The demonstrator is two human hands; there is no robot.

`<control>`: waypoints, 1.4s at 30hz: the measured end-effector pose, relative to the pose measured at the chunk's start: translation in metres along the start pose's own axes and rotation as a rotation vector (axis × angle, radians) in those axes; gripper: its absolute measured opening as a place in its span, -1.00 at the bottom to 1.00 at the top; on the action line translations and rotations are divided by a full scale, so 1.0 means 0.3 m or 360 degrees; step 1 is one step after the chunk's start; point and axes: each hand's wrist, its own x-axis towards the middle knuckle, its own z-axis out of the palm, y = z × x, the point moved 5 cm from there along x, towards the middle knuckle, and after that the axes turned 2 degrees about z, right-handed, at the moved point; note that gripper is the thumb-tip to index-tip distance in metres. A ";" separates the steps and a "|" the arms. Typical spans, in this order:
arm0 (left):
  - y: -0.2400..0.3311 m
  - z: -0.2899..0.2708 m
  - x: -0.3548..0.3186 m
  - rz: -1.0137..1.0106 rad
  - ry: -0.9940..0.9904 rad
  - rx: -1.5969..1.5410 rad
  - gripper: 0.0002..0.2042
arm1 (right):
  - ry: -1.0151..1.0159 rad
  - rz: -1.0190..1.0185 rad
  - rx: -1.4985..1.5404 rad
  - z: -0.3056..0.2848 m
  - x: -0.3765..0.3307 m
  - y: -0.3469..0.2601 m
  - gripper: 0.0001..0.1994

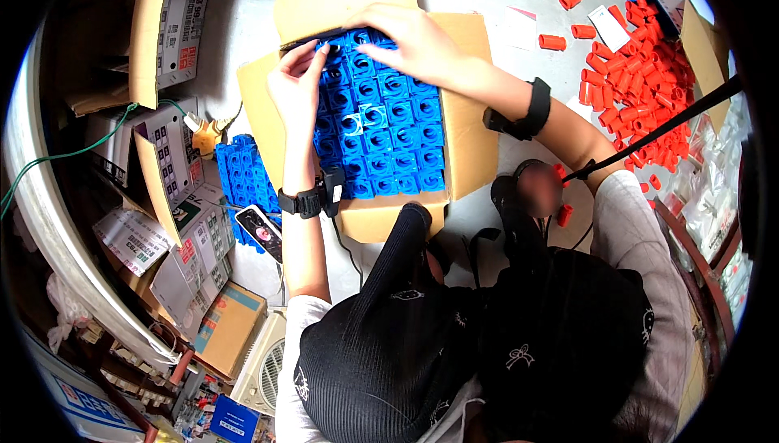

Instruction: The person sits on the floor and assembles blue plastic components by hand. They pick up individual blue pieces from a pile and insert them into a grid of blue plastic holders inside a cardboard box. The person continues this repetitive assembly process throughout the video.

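Observation:
An open cardboard box [473,139] holds tight rows of blue square plastic pieces [378,143] with round openings. My left hand [294,82] is at the box's far left corner, thumb and fingers closed on one blue piece. My right hand [410,44] reaches over the far rows from the right. Its thumb and fingers are apart, with blue pieces below and between them; whether they touch one is hard to see. Parts of the far rows are hidden under my hands.
Red plastic sleeves [637,78] lie heaped on the floor at right, a few scattered. More blue pieces [243,171] and a phone [260,232] are left of the box. Cartons [174,175] line the left side. A dark strap [657,126] crosses near my right arm.

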 end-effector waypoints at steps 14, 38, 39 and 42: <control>0.075 0.035 -0.023 0.0539 0.0388 0.1056 -0.78 | 0.0434 0.0505 0.0162 -0.261 0.077 0.241 -0.80; 0.068 0.024 -0.043 0.0591 0.0295 0.0927 -0.84 | 0.0351 0.0084 -0.1131 -0.290 0.225 0.582 -0.83; 0.063 0.007 -0.042 0.0504 0.0305 0.0876 -0.83 | 0.0352 0.0084 -0.1133 -0.300 0.218 0.583 -0.83; 0.174 -0.039 -0.069 0.0494 0.0364 0.0594 -0.78 | 0.0524 0.0244 -0.0988 -0.347 0.192 0.488 -0.85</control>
